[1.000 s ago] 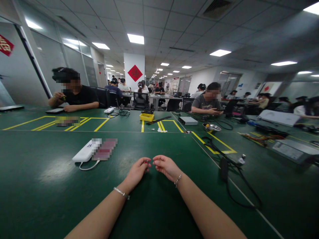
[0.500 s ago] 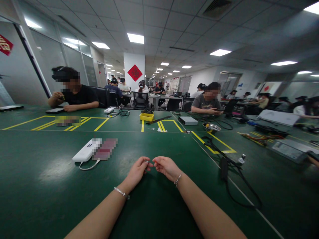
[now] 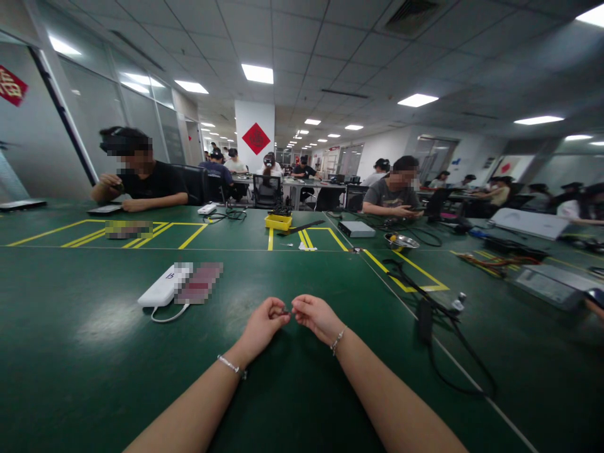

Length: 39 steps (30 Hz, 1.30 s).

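Observation:
My left hand point(image 3: 262, 324) is closed, its thumb and fingers pinched on a small dark object point(image 3: 285, 311) too tiny to name. Close beside it on the right, my right hand point(image 3: 317, 316) has its fingertips pressed together. Whatever those right fingertips hold, if anything, cannot be made out. A narrow gap separates the two hands, which are just above the green tabletop point(image 3: 292, 402). Each wrist carries a silvery bracelet.
To the left lies a white power bank point(image 3: 163, 286) cabled to a blurred, reddish flat object point(image 3: 201, 283). A black cable with a brick point(image 3: 425, 321) runs along the right. Farther off are a yellow bin point(image 3: 278, 223), a metal bowl point(image 3: 400, 241) and a grey box point(image 3: 357, 229).
My left fingers have shifted and curled, with the thumb lower, and the small dark object now shows between them. My right hand has barely moved.

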Tool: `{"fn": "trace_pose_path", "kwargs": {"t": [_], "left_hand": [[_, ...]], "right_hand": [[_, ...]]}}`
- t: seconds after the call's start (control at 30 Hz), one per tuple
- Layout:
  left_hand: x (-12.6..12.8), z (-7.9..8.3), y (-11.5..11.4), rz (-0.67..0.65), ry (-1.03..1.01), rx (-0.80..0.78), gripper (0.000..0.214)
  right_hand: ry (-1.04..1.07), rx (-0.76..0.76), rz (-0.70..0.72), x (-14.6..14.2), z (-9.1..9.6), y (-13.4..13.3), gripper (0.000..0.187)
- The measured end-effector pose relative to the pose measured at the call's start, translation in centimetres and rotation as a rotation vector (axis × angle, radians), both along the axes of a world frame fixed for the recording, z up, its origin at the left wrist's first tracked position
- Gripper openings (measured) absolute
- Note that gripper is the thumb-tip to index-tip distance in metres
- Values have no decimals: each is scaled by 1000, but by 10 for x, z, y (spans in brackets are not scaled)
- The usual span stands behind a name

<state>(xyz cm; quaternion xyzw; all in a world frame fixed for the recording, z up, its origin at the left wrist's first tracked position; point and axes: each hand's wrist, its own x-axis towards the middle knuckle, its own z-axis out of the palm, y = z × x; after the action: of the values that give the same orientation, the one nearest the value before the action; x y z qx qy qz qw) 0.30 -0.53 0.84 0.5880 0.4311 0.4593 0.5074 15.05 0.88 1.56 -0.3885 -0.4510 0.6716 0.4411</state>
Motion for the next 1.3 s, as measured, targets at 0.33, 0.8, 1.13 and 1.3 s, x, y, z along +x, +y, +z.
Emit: {"fn": "trace_pose_path", "kwargs": {"t": [0.33,0.8,1.13,1.3], "left_hand": [[-4,2,-5,184,331,261,18],[0,8,-13,326,553,439,12],[-4,3,-9,415,598,444,11],[-7,1,-7,430,585,439,13]], "right_hand": [[1,22,-82,-7,-1,-1,26],[-144,152,-231,-27,-9,-5,28],[-71,60,-245,-31,-2,-10,37],[-138,124,-178,-27,-6,-9,37]]}}
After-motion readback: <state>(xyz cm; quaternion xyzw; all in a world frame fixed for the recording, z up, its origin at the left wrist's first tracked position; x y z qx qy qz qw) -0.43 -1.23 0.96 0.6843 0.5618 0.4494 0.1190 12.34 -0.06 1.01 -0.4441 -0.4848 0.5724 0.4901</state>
